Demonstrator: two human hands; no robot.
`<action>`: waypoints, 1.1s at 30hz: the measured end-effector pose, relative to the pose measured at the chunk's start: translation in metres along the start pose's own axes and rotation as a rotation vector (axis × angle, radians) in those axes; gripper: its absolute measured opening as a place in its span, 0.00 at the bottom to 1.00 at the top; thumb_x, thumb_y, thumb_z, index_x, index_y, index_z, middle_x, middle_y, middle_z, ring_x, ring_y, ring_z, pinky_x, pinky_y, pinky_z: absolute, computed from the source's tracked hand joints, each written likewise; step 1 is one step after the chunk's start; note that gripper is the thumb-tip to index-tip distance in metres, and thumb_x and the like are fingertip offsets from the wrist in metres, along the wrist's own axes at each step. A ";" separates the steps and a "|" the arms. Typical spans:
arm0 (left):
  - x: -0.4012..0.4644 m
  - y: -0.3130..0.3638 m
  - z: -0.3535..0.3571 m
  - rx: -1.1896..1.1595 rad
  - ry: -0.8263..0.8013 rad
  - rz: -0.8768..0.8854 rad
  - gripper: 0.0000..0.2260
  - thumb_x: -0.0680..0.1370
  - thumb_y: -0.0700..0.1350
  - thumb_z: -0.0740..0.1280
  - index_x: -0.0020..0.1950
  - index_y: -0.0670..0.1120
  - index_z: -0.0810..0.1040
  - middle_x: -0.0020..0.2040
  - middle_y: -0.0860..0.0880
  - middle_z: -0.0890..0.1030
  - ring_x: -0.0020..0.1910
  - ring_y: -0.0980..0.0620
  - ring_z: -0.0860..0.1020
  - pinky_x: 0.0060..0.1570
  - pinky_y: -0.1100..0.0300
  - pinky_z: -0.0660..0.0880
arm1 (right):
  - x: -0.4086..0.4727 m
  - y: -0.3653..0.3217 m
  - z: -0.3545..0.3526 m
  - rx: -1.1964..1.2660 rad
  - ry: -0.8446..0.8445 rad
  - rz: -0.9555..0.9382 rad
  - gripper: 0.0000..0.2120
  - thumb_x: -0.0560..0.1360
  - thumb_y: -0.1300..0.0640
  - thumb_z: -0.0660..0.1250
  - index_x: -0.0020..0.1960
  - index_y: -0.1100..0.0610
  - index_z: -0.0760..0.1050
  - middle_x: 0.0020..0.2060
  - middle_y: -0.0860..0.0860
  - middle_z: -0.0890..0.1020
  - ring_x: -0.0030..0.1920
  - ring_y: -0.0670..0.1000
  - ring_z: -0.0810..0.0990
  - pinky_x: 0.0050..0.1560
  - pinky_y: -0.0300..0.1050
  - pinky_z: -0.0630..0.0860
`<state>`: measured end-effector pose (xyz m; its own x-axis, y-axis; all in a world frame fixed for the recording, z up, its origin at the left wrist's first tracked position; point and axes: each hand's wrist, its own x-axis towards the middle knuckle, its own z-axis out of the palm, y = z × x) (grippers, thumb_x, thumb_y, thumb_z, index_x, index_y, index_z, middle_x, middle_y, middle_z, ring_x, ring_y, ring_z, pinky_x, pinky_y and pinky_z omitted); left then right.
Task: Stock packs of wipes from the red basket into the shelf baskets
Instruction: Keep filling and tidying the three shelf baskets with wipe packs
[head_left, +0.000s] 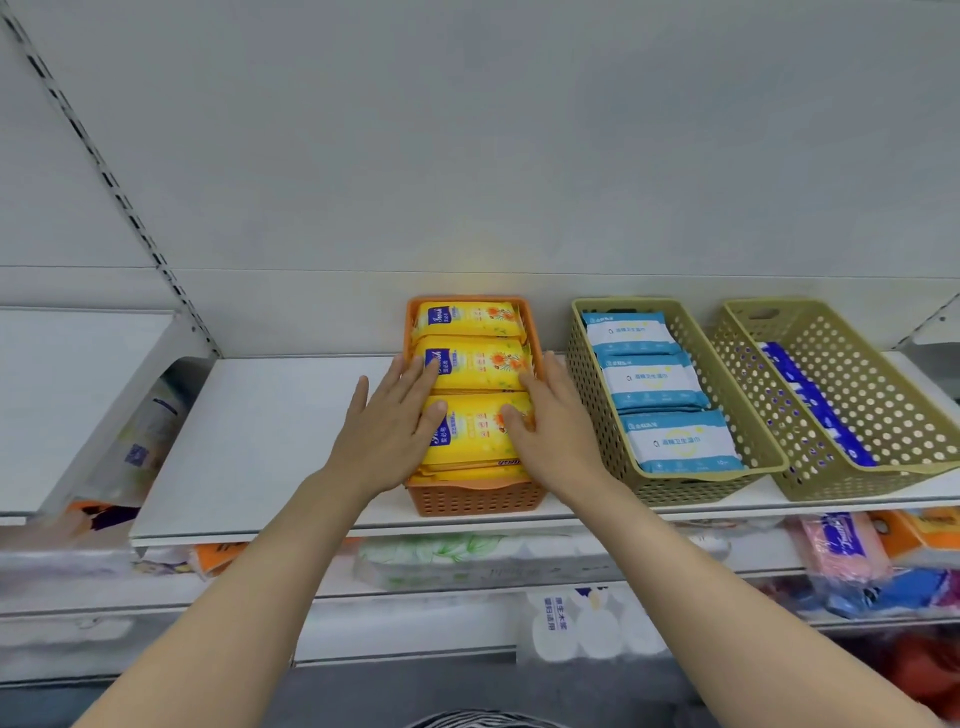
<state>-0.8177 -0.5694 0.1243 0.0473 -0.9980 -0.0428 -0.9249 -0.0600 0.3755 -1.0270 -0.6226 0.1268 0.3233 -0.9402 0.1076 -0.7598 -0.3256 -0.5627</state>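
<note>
**Both hands flat on yellow packs in the orange basket**

White shelf (291, 441) against a pale grey back wall, with three baskets in a row on it. Head view, looking down and forward.

Orange basket (475, 499): leftmost of the three, long axis running front to back. Holds yellow wipe packs (475, 364) laid flat, three visible on top in a line, further packs seen edge-on beneath the front one. Stack stands above the basket rim.

Left hand (389, 441): fingers straight and spread, lying over the left edge of the middle and front yellow packs; thumb rests on the front pack. Nothing gripped.

Right hand (553, 431): fingers straight, lying along the right edge of the same packs, thumb on the front pack facing the left thumb. Nothing gripped. The front pack sits between the two hands.

Middle olive basket (691, 486): just right of the orange one, apart from the hands. Three blue-and-white wipe packs (657, 382) lie flat in a line inside.

Right olive basket (852, 483): angled, touching or nearly touching the middle one. Dark blue packs (815, 400) lie along its left wall; count cannot be told.

Lower shelf goods (467, 561): assorted wrapped paper products, blurred.
</note>
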 end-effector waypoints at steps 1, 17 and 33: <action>-0.001 0.001 0.001 0.006 0.005 -0.004 0.28 0.83 0.61 0.43 0.82 0.55 0.44 0.82 0.55 0.44 0.80 0.56 0.40 0.77 0.47 0.37 | -0.002 0.000 0.002 -0.010 0.013 -0.009 0.29 0.80 0.44 0.59 0.77 0.55 0.63 0.80 0.52 0.56 0.79 0.54 0.52 0.77 0.57 0.57; -0.002 0.010 -0.002 0.010 0.081 -0.037 0.28 0.83 0.61 0.45 0.82 0.54 0.47 0.82 0.54 0.47 0.80 0.53 0.42 0.77 0.47 0.39 | 0.011 0.001 -0.004 -0.034 -0.012 -0.006 0.27 0.82 0.44 0.56 0.79 0.49 0.59 0.81 0.53 0.52 0.80 0.53 0.46 0.79 0.53 0.48; 0.003 0.005 -0.003 0.011 -0.005 -0.019 0.27 0.83 0.60 0.45 0.81 0.56 0.45 0.82 0.54 0.45 0.80 0.54 0.41 0.77 0.45 0.40 | 0.011 -0.005 -0.002 -0.179 -0.193 -0.002 0.28 0.84 0.42 0.48 0.81 0.45 0.46 0.81 0.52 0.45 0.80 0.52 0.39 0.79 0.56 0.42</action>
<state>-0.8207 -0.5728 0.1292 0.0628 -0.9965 -0.0544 -0.9279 -0.0784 0.3646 -1.0213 -0.6316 0.1326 0.4134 -0.9086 -0.0596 -0.8412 -0.3560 -0.4069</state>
